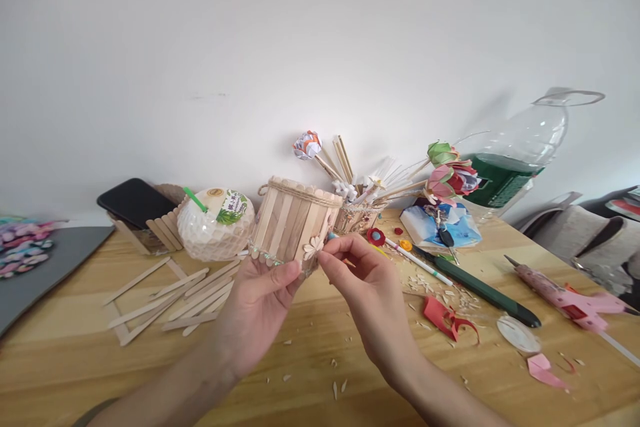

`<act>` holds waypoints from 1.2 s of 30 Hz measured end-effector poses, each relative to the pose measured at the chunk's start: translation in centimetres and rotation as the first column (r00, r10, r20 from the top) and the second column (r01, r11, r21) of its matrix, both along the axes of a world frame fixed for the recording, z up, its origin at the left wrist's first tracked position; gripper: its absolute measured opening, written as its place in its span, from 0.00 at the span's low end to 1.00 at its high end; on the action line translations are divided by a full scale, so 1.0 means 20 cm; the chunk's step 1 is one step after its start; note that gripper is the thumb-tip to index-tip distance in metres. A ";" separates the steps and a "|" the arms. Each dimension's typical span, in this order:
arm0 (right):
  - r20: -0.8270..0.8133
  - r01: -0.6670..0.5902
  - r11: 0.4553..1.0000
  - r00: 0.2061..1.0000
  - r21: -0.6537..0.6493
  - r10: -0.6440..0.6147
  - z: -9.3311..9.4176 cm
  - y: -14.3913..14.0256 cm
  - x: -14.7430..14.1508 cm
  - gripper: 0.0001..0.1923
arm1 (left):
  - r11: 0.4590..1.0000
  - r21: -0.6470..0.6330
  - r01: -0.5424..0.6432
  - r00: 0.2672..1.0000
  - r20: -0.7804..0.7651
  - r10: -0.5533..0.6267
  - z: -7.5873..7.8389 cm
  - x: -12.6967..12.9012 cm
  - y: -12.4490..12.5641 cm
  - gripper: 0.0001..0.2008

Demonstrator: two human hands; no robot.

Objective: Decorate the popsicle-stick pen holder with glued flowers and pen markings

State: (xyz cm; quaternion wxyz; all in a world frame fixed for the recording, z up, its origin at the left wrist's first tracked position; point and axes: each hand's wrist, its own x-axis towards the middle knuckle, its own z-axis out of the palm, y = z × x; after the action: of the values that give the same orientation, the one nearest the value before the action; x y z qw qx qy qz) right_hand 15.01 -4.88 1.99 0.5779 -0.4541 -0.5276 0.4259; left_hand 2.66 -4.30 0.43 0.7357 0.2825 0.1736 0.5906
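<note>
At the far left edge a heap of small pastel paper pieces lies on a grey mat that overlaps the wooden table. Next comes a black phone, propped at a slant on a stand of craft sticks so its screen faces the seat. Loose popsicle sticks lie fanned on the tabletop below it, within easy reach. Just beside the stand sits a peeled coconut with a green straw in its top.

The left hand holds a popsicle-stick pot up off the table, in front of the coconut. Its fingers curl under the base and the thumb presses on the lower rim, tilting the pot's side toward the camera. A twine band wraps the top edge, and a beaded trim runs along the bottom. The right hand meets the pot at its lower right — thumb and forefinger pinched together at a small pale flower decoration on the wall, the other fingers loosely bent behind.

Behind the hands a decorated cup holds sticks and paper flowers. Further right lie a pen, a green-handled craft knife, red paper scraps among wood shavings, a clear plastic bottle with a green label tipped on its side, and a pink glue gun.
</note>
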 end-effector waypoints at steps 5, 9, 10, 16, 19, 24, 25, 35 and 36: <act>0.102 0.047 0.996 0.993 0.082 -0.055 -0.01 0.00 0.00 0.06 | 1.000 -0.022 0.004 1.000 0.028 -0.004 0.01 0.00 0.00 0.22; 0.132 0.057 0.990 0.989 0.129 -0.074 -0.03 -0.01 0.00 0.06 | 0.999 -0.035 0.003 0.999 0.043 -0.001 0.01 0.00 0.00 0.21; 0.135 0.055 0.990 0.988 0.132 -0.073 -0.03 -0.01 0.00 0.06 | 0.999 -0.037 0.003 0.999 0.046 -0.001 0.01 0.00 -0.01 0.21; 0.158 0.042 0.987 0.985 0.155 -0.067 -0.02 -0.01 0.00 0.05 | 0.997 -0.071 0.009 0.998 0.065 -0.004 0.03 0.00 -0.01 0.20; 0.181 0.047 0.979 0.980 0.198 -0.084 -0.03 -0.01 0.01 0.05 | 0.997 -0.073 0.013 0.996 0.085 -0.007 0.03 0.00 -0.01 0.20; 0.271 0.044 0.939 0.952 0.340 -0.142 -0.03 -0.02 0.01 0.04 | 0.996 -0.082 0.045 0.994 0.100 -0.037 0.03 0.00 -0.01 0.20; 0.297 0.039 0.928 0.942 0.371 -0.158 -0.03 -0.02 0.01 0.05 | 0.995 -0.085 0.050 0.994 0.100 -0.041 0.03 0.00 -0.01 0.19; 0.382 0.009 0.786 0.870 0.619 -0.311 0.00 -0.02 0.06 0.05 | 0.990 -0.137 0.021 0.995 0.102 -0.006 0.04 -0.01 -0.01 0.22; 0.390 0.002 0.773 0.862 0.635 -0.323 0.00 -0.02 0.06 0.06 | 0.989 -0.144 0.014 0.995 0.097 0.000 0.04 -0.01 -0.01 0.22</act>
State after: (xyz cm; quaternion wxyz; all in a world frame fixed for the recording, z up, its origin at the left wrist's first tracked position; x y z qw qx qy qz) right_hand 16.20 -5.27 1.91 0.5807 -0.3770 -0.7197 0.0516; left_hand 2.45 -4.57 1.17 0.7638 0.1999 0.1791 0.5870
